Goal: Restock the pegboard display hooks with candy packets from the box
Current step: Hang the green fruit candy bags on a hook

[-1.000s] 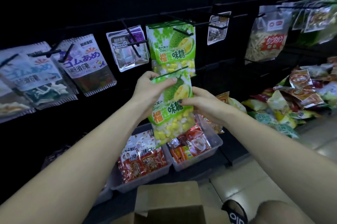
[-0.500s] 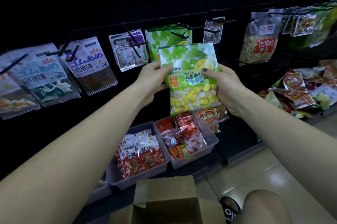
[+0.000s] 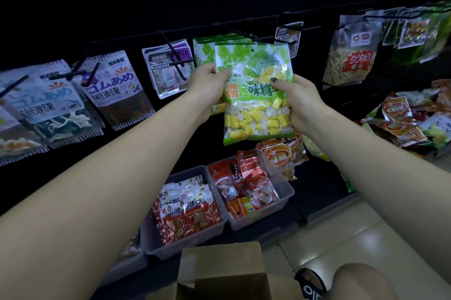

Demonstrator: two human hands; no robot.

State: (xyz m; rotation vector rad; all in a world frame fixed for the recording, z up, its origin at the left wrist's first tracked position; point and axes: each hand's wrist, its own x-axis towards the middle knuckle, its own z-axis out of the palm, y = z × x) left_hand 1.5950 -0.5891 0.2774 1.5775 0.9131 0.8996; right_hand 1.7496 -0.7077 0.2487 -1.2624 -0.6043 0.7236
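A green durian candy packet (image 3: 253, 94) with yellow and white sweets is held upright before the black pegboard. My left hand (image 3: 207, 82) grips its left edge and my right hand (image 3: 300, 102) grips its right side, thumb on the front. Its punched top hole sits just below a black hook (image 3: 275, 40). More packets of the same kind (image 3: 203, 52) hang behind it on that hook. The brown cardboard box (image 3: 222, 273) stands open at the bottom centre, near my knee.
White gummy packets (image 3: 114, 87) and a purple-labelled packet (image 3: 168, 68) hang to the left; a clear snack bag (image 3: 351, 53) hangs right. Two clear bins (image 3: 285, 192) of red snack packs sit on the lower shelf. Loose packets (image 3: 400, 119) pile at the right.
Both hands have raised the durian packet from below the hanging ones up to hook height and turned it upright. The view has moved a little closer to the pegboard.
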